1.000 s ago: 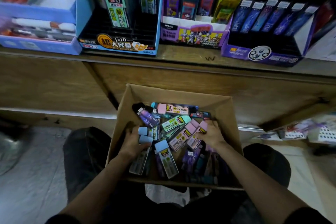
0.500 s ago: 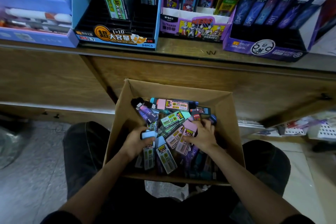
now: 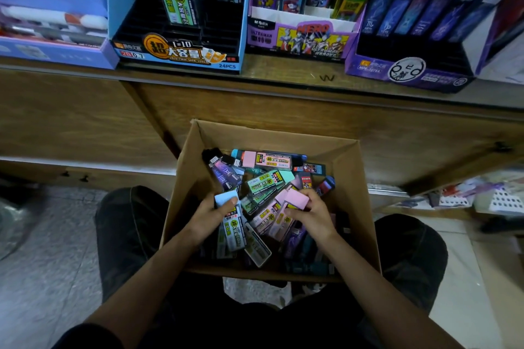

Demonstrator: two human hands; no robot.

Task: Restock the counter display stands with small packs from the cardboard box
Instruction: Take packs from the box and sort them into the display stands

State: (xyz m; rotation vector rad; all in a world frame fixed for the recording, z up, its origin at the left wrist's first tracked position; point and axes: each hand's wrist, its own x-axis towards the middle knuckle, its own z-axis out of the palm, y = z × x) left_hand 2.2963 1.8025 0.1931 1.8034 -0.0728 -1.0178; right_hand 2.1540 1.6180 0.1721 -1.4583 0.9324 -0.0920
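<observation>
cardboard box [image 3: 354,178] sits between your knees, packs piled loose inside in mixed colours. your left hand [image 3: 207,221] is in the box's left half, fingers curled round a blue-capped pack [image 3: 226,199] with the thumb on its cap; there may be more packs under it, cannot tell how many. your right hand [image 3: 314,215] is in the box's right half, gripping a pink pack [image 3: 296,199], with another pink one lying just beside it. nothing lifted clear of the box yet.

the stands are up past the box's far wall on the counter [image 3: 283,76]: blue stand [image 3: 175,56] beyond the far-left corner, mostly bare slots, and purple stand [image 3: 408,71] beyond the far-right corner.

risks, my guess: both hands are loaded, so you have no free hand to steady the box, and a knee shift could tip it. a stacked grip may shed a pack on the lift. the pile is mixed, so a pack could go in the wrong stand. the slots look narrow, and a tilted pack may jam.
</observation>
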